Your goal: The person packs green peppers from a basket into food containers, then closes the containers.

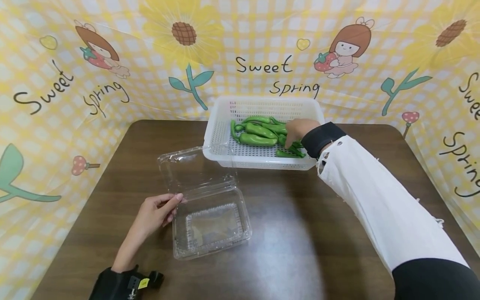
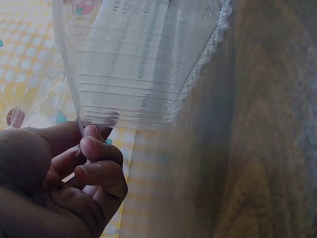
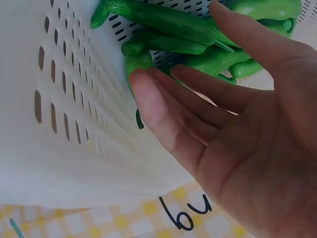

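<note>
Green peppers (image 1: 258,135) lengthwise left-right in basket (image 1: 225,125)

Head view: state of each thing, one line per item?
clear clamshell container: open, empty, lid laid back on the table.
left hand: grips the container's left rim.
white basket: upright, holds the peppers.
green peppers: piled loose in the basket.
right hand: fingers straight, reaching into the peppers.

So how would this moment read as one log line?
left hand: pinches clear container rim | right hand: open, reaching into green peppers | white basket
</note>
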The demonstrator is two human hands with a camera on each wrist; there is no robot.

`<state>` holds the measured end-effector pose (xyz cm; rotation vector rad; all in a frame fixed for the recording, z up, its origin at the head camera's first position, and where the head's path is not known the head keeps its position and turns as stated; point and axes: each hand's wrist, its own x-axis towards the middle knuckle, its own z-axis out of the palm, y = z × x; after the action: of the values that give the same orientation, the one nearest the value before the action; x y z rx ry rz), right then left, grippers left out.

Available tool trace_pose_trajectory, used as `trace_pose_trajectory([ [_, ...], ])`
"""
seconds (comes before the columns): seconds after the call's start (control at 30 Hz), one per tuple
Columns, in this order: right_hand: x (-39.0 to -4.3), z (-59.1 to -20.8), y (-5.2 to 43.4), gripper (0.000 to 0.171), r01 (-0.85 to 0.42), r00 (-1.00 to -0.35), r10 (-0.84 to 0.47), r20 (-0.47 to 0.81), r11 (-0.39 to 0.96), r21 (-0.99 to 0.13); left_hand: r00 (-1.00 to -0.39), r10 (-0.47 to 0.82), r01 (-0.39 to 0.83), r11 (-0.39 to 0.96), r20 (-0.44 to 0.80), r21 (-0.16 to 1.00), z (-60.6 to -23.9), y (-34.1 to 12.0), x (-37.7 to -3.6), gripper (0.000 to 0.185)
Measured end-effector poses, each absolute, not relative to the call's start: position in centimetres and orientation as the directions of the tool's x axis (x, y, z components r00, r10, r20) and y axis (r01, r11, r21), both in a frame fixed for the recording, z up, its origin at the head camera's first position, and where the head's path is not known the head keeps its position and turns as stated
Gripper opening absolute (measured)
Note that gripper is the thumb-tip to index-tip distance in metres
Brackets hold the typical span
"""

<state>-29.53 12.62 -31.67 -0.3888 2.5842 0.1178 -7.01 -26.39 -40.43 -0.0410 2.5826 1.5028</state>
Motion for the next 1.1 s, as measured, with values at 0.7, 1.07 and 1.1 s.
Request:
trace_pose_trajectory([
  [0.7, -31.0, -32.9, 11.4, 0.053, -0.278, -0.832, -0.190, -0.521, 0.956, 0.096, -0.990, 0.054, -0.091, 0.485, -0.134, 0.870, -40.3, -26.4, -7.0, 0.036],
  [1.07, -30.8, -32.8, 11.3, 0.052, -0.249, -0.835, -0.206, -0.510, 0.968, 0.017, -0.989, 0.048, -0.096, 0.484, -0.137, 0.870, -40.3, -26.4, -7.0, 0.038],
  [1.1, -30.8, -32.8, 11.2, 0.051, -0.246, -0.835, -0.204, -0.511, 0.969, 0.014, -0.989, 0.048, -0.098, 0.482, -0.137, 0.870, -40.4, -26.4, -7.0, 0.039],
])
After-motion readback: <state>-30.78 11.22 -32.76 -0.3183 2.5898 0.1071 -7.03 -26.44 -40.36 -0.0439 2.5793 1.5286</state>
